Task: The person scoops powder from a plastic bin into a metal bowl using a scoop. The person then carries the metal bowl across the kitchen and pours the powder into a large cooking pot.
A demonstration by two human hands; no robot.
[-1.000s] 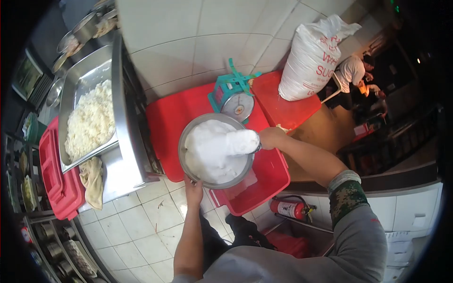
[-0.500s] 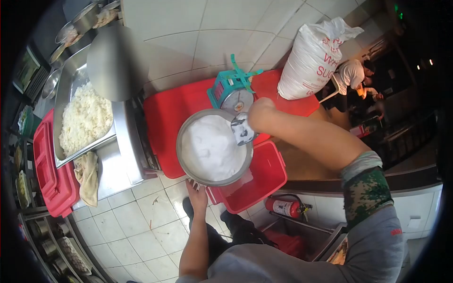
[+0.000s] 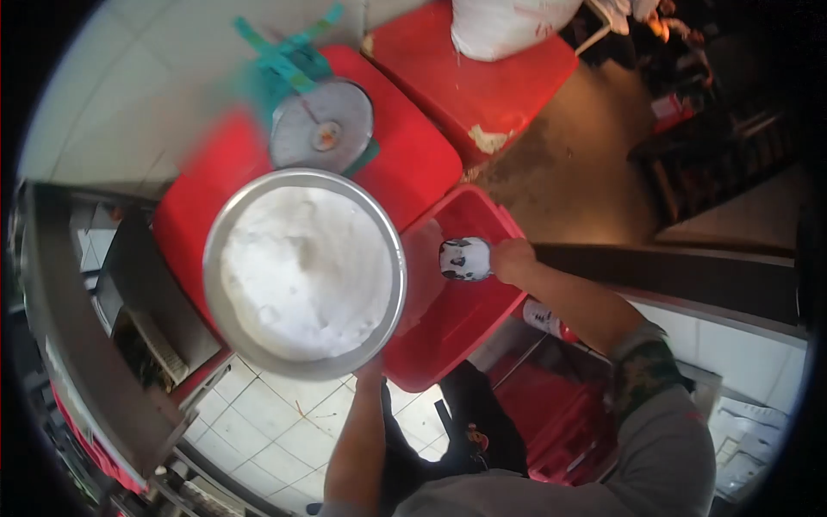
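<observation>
My right hand (image 3: 514, 262) grips a small white cup with dark patches (image 3: 465, 259), held over the red plastic bin (image 3: 448, 320). What is in the cup I cannot make out. To the left stands a large round metal bowl (image 3: 396, 302) heaped with white, powdery grains (image 3: 301, 267). My left hand (image 3: 370, 370) is at the bowl's near edge, close to the bin's corner. The bowl covers its fingers, so its grip does not show. Behind the bowl is a teal scale (image 3: 284, 60) with a round silvery face (image 3: 320, 121).
A white printed sack (image 3: 512, 26) stands on a red surface (image 3: 491, 95) at the back. Metal shelving (image 3: 103, 345) is at the left. A fire extinguisher (image 3: 544, 319) sits low beside the bin. Another person (image 3: 680, 34) is in the far right background.
My right hand has carried the cup from the bowl's rim to the right, over the red bin. The view has shifted closer to the bowl, and the rice tray has left it.
</observation>
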